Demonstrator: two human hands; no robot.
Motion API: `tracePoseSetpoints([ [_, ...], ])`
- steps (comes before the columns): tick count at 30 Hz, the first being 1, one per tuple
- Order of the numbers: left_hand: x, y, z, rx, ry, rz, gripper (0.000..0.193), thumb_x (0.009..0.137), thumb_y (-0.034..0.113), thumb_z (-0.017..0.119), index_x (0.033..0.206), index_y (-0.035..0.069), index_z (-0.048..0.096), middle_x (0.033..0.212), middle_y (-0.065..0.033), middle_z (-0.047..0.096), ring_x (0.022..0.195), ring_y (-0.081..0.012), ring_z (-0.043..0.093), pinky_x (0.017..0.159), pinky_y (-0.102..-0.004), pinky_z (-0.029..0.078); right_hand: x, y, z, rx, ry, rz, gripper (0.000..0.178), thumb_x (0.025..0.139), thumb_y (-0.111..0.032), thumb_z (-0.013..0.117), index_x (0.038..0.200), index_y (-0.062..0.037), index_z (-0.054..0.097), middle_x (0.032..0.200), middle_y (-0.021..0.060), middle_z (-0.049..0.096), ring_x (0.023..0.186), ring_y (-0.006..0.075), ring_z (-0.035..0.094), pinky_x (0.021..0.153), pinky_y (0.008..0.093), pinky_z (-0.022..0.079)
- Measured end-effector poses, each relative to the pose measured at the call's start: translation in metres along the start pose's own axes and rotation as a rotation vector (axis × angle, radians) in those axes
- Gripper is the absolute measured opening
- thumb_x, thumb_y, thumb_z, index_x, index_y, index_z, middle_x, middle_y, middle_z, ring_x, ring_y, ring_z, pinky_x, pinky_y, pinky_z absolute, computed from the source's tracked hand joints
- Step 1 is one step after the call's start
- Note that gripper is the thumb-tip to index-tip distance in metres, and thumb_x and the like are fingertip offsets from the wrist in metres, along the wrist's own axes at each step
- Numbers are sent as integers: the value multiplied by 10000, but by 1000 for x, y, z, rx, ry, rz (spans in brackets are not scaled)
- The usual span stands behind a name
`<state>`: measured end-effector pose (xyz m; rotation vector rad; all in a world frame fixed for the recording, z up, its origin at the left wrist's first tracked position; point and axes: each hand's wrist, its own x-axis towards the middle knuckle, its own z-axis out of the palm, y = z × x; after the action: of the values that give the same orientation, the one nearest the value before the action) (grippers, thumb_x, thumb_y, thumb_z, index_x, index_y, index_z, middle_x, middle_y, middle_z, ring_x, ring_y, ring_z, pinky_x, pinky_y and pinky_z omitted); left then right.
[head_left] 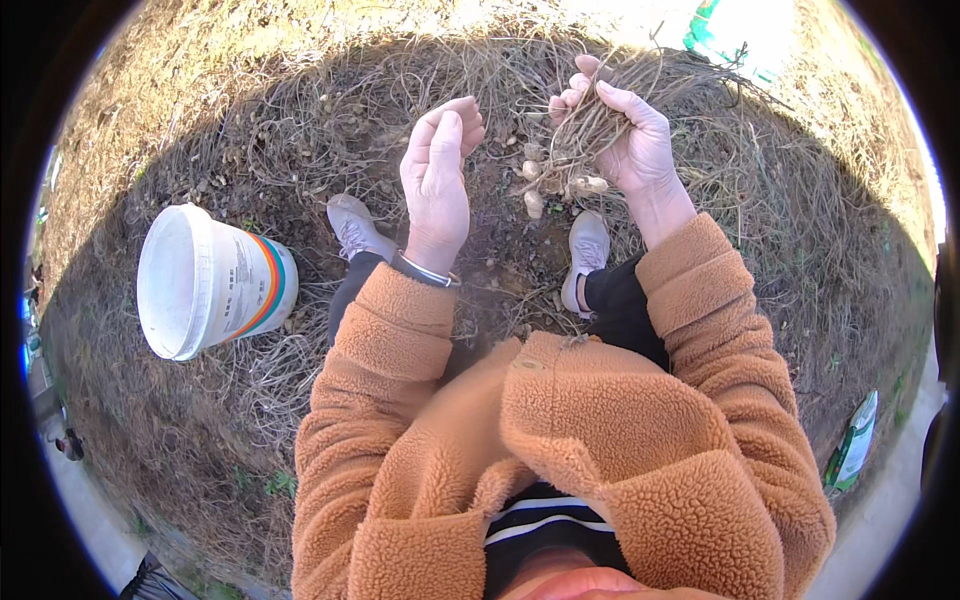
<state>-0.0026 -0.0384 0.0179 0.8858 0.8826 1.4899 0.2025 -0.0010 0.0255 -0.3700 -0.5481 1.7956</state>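
My right hand (640,145) grips a bunch of dry peanut plants (603,122), its fingers and thumb wrapped round the brown stems. Several pale peanuts (533,204) hang at the lower end of the bunch, near the right wrist. To its left, my left hand (438,165) is raised and apart from the plants. Its fingers are curled in with the thumb laid against them. Whatever may be inside that hand is hidden. A bracelet (428,273) circles the left wrist.
A white plastic bucket (235,290) with coloured stripes stands left of my feet. Dry stems and vines (330,110) cover the ground, with loose peanuts among them. My shoes (588,250) are just below the hands. A green and white bag (855,443) lies at the far right.
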Motion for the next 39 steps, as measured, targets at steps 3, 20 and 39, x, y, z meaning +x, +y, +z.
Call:
tracePoseSetpoints([
  [3,10,-5,-6,-298,33,-532,386,999,303,441,1154,-27,568,1029,-99,618,1007,-199,586,940,-333,475,1,-2,1,132,-46,34,260,893,-24,470,1144,40,490,953,132,539,912,255,591,969,438,469],
  [20,-10,-25,19,-611,-278,-639,377,1019,353,391,1172,27,502,1118,-138,598,994,-247,627,885,-418,544,9,4,-5,-54,118,9,235,951,-158,426,942,41,551,908,146,609,957,318,607,941,443,483],
  [39,-7,-27,16,-662,-206,-598,359,1027,253,391,1281,8,454,1220,-119,544,1079,-200,564,919,-364,512,1,24,24,-189,35,-100,439,964,-274,516,1325,-53,398,1231,184,553,1133,266,566,1002,412,471],
])
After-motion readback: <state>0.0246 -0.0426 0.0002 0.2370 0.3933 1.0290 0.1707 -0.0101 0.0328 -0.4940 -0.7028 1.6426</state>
